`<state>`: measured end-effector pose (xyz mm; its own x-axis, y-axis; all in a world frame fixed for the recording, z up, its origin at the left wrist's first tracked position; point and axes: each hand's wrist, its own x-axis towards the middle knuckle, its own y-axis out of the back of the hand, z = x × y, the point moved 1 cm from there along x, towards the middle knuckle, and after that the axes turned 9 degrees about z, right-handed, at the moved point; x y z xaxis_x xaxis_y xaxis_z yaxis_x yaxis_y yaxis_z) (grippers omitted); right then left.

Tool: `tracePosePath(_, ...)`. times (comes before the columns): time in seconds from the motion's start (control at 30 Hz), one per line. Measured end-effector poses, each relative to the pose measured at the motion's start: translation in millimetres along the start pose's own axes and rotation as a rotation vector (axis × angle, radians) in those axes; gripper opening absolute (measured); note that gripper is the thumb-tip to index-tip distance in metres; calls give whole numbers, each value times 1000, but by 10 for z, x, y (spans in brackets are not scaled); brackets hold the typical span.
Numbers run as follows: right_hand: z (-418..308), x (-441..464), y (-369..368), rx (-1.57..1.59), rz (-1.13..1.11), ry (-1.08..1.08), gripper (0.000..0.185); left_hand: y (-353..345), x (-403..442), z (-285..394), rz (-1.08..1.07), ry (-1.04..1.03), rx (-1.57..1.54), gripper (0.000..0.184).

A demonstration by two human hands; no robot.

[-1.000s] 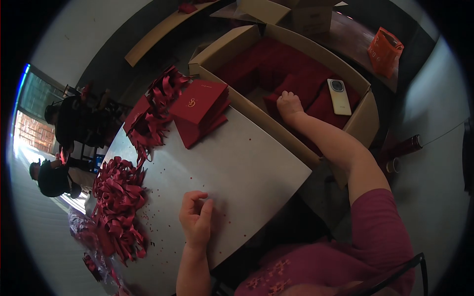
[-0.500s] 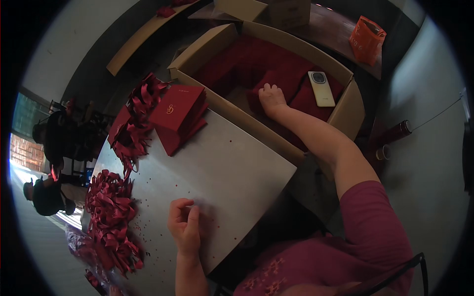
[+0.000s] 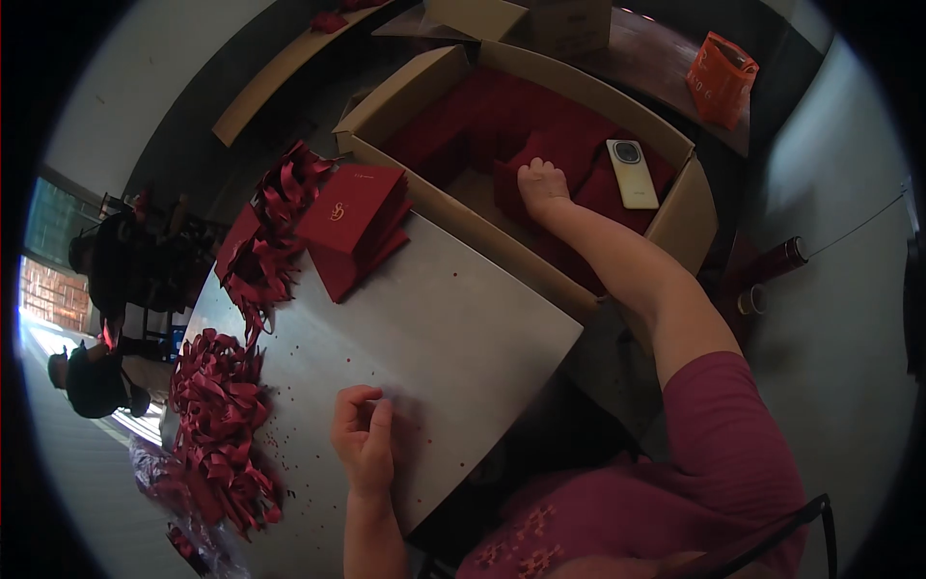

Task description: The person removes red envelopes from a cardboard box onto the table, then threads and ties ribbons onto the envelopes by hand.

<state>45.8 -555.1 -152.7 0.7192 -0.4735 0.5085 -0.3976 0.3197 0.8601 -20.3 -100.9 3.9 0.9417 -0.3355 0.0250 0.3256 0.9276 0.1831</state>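
My left hand (image 3: 365, 439) rests on the grey table (image 3: 453, 328), its fingers loosely curled and a gap between thumb and forefinger. Nothing shows in it. My right hand (image 3: 544, 183) reaches into an open cardboard box (image 3: 463, 207), with its fingers bent over the edge of the dark red paper bags (image 3: 579, 145) stacked there. Its fingertips are hidden. On that stack, right of the hand, lies a pale yellow phone (image 3: 633, 179). Several folded red bags with a gold emblem (image 3: 355, 207) stand at the table's far edge, beside the box.
Heaps of dark red ribbon (image 3: 217, 405) lie along the table's left side, with red scraps scattered near them. Clear plastic wrap (image 3: 159, 473) hangs at the lower left. An orange bag (image 3: 721, 82) stands behind the box. People (image 3: 96, 376) are in the left background.
My right hand has moved slightly right and away from me over the red bags. My left hand keeps its pose. The whole view has shifted a little.
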Motion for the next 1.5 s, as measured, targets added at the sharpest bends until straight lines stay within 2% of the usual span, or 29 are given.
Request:
tracePosePath(0.1,-24,-70,-43,-25,76,-20,9,-4,7,-2,-8,-26,11,12)
tracePosePath(0.27,-107,-177,-147,-131,210,181,10,2,16,-46,2,-41,31,13)
tracePosePath(0.4,-204,-187,-41,-109,133,168,10,-9,21,-61,27,-69,37,13)
tracePosePath(0.5,-265,-202,129,-24,181,268,11,-10,14,-27,11,-23,20,13)
tracePosePath(0.57,-310,-202,139,44,125,343,12,18,22,-105,6,-41,20,14)
tracePosePath(0.7,-323,-211,77,41,91,309,12,6,24,-86,-8,-31,12,14)
tracePosePath(0.77,-252,-167,69,59,127,157,11,35,23,-143,-11,-41,16,14)
tracePosePath(1.0,-249,-172,85,111,201,182,11,16,15,-91,-20,-49,33,14)
tracePosePath(1.2,-297,-229,168,38,127,414,11,22,8,-99,-20,-27,13,14)
tracePosePath(1.27,-349,-255,174,75,119,595,12,3,13,-90,-19,-51,17,13)
tracePosePath(1.4,-365,-254,113,140,72,571,13,-1,6,-47,-16,-49,22,13)
tracePosePath(1.47,-351,-236,67,168,15,267,14,1,2,-49,-12,-42,27,12)
tracePosePath(1.5,-357,-229,54,164,15,266,14,0,6,-53,-9,-33,32,12)
